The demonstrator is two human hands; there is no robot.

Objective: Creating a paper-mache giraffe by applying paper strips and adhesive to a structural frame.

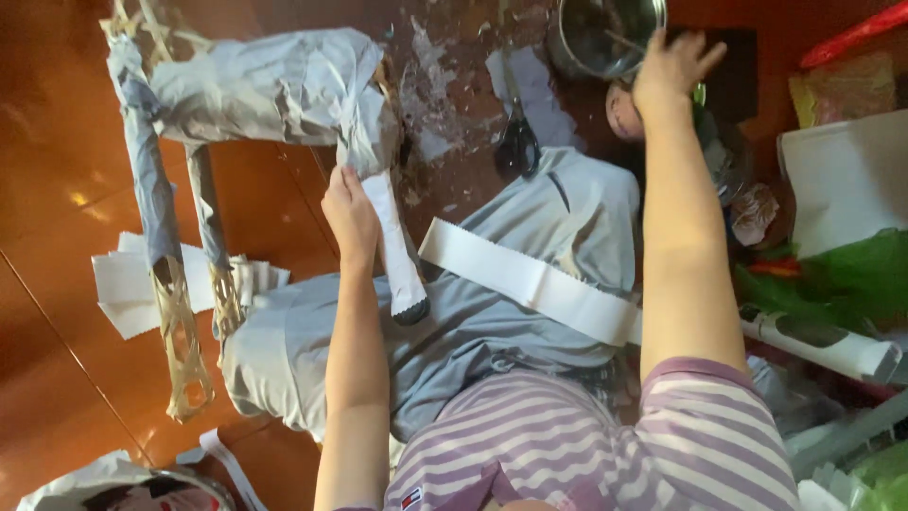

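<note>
A woven bamboo animal frame (180,322) partly covered in grey-white paper (274,85) stands on the red-brown floor. My left hand (350,213) presses a white paper strip (395,255) against one of its legs. My right hand (670,71) reaches far forward to the rim of a metal bowl (605,33), fingers spread over it. A long white paper strip (530,279) lies across my lap on grey trousers (473,331).
Black scissors (517,142) lie on the floor near paste smears. White paper pieces (123,284) sit at left. Green and white bags (842,255), a paper roll (823,341) and clutter crowd the right. A bag (104,483) lies at bottom left.
</note>
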